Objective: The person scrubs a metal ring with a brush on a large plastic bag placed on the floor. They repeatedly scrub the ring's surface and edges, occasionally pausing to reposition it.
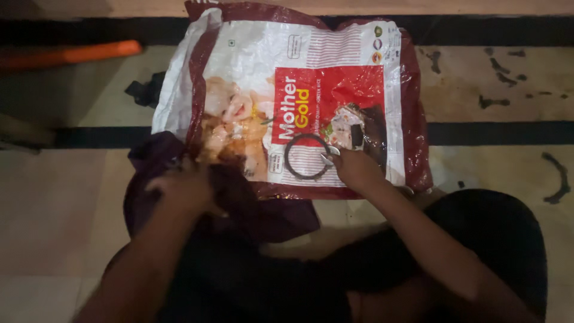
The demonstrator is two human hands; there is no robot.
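A large flattened plastic sack [335, 78], white and dark red with printed pictures, lies on the tiled floor in front of me. My right hand [356, 169] rests on its lower part and grips a small silvery tool [329, 157] beside a black ring [306, 157] that lies on the sack. My left hand [182, 190] presses down on a dark purple cloth [263, 212] that overlaps the sack's lower left corner. The fingers of the left hand are bunched into the fabric.
An orange rod [72, 55] lies at the upper left on the floor. A small black scrap [143, 91] sits left of the sack. Dark stripes and black marks [562, 176] cross the pale tiles. My knees in dark clothing fill the bottom.
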